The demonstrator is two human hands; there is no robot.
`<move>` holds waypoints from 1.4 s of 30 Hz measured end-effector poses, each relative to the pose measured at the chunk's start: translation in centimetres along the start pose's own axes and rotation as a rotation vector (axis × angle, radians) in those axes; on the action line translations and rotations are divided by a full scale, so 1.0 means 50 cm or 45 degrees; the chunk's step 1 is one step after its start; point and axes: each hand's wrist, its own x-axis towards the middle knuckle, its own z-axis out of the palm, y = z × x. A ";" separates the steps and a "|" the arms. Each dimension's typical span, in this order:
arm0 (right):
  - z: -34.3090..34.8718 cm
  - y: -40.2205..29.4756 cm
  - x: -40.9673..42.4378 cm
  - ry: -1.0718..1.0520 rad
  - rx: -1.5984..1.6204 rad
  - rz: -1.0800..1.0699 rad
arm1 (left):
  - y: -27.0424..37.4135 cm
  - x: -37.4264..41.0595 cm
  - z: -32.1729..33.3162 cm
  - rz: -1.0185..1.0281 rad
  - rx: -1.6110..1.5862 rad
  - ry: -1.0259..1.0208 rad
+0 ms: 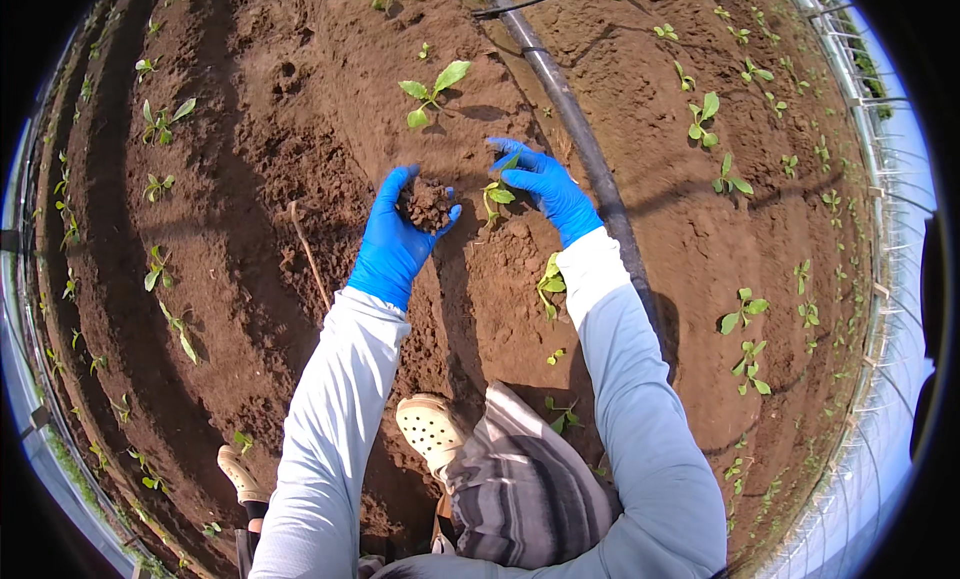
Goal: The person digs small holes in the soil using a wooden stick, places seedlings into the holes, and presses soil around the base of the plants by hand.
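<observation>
My left hand [394, 234], in a blue glove, cups a clump of dark, crumbly soil [427, 205] above the bed. The thumb and fingers curl around its sides. To the right, my right hand [551, 189], gloved alike, is beside a small leafy seedling [496, 195]. Its thumb and forefinger are apart, with an upper leaf near the gap; whether they touch it I cannot tell. Loose crumbs of soil [517, 245] lie at the seedling's foot. Another seedling [551, 285] stands just below my right wrist, partly hidden by the sleeve.
A black irrigation pipe [559, 84] runs along the bed, passing under my right forearm. A larger seedling [433, 95] grows ahead. A thin stick [309, 253] lies left of my left wrist. My tan clog [431, 433] rests on the soil; seedling rows flank both sides.
</observation>
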 end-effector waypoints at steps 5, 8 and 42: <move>0.018 -0.015 -0.008 0.061 0.062 0.025 | -0.021 0.057 0.026 0.177 0.324 0.017; 0.019 -0.018 -0.005 0.038 -0.021 0.035 | -0.031 0.094 0.039 0.450 1.131 0.002; 0.010 0.005 -0.009 0.112 0.038 0.022 | -0.020 0.090 -0.009 0.870 2.197 -0.493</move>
